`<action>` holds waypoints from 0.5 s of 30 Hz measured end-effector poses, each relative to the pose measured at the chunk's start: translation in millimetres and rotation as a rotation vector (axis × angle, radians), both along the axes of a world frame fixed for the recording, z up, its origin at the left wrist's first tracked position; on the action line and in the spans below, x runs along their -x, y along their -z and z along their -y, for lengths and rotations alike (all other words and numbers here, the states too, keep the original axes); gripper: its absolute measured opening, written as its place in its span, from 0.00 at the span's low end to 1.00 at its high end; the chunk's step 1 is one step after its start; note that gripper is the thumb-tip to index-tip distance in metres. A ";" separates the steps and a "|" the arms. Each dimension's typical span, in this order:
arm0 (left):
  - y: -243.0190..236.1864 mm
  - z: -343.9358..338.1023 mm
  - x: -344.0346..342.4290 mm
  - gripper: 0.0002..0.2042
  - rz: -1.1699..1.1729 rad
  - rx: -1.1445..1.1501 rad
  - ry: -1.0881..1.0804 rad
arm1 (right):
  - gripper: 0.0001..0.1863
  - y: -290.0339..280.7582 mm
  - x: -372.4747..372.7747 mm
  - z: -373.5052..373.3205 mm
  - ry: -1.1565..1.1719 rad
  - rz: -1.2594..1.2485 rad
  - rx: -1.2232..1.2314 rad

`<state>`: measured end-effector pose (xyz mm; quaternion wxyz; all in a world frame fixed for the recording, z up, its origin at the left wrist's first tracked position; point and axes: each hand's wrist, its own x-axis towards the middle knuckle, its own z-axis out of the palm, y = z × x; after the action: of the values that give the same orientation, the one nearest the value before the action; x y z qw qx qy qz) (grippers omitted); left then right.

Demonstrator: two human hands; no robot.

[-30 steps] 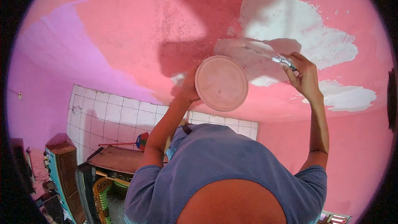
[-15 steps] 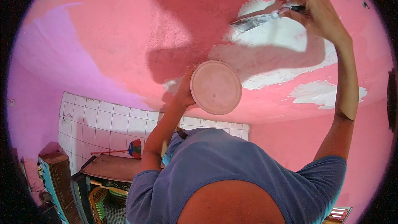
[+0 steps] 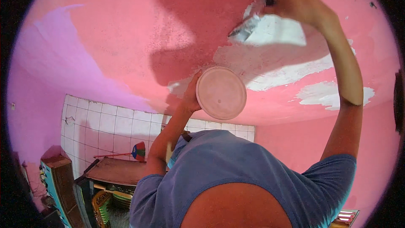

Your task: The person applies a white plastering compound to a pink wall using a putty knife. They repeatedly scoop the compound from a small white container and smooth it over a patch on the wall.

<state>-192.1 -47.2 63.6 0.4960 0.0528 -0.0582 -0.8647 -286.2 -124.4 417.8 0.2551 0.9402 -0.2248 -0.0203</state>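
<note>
My right hand [image 3: 297, 2], a little blurred, grips a putty knife [image 3: 246, 29] with a whitish-smeared metal blade. The blade lies at the left edge of a white filler patch [image 3: 283, 33] on the pink wall [image 3: 118, 38]. In my left hand [image 3: 193, 95] is a round, pale pink plastic piece [image 3: 221, 93], seen flat-on; whether it is a lid or the bottom of a tub, I cannot tell. My left fingers wrap its left rim, partly hidden behind it. A smaller white patch [image 3: 318, 95] sits near my right forearm.
White tiles [image 3: 101, 116] line the lower left wall. Before them stands a brown-topped cabinet [image 3: 118, 171], with a red-handled broom or duster [image 3: 138, 152] above it. A tall brown cabinet [image 3: 61, 177] stands farther left. Purple paint [image 3: 63, 55] covers the left wall. Shadows fall over the patch.
My right hand has swung up and to the left, and the knife has turned steeper, its blade shifting slightly left and down. The round piece in my left hand has dropped slightly.
</note>
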 end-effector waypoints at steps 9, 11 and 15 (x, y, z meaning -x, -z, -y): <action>-19.4 -26.8 -2.5 0.29 0.480 0.651 -0.488 | 0.11 11.4 -5.2 -7.6 -0.129 -0.016 -0.176; -22.9 -26.9 -0.4 0.28 0.454 0.412 -0.341 | 0.12 33.8 -3.8 -4.4 -0.184 -0.075 -0.069; -21.3 -20.4 2.1 0.28 0.223 -0.054 -0.099 | 0.13 22.9 -10.7 4.9 -0.058 -0.168 0.065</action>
<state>-194.2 -26.8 84.9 0.5270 0.1647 -0.0870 -0.8292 -275.5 -129.3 394.9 0.3040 0.9325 -0.1757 -0.0844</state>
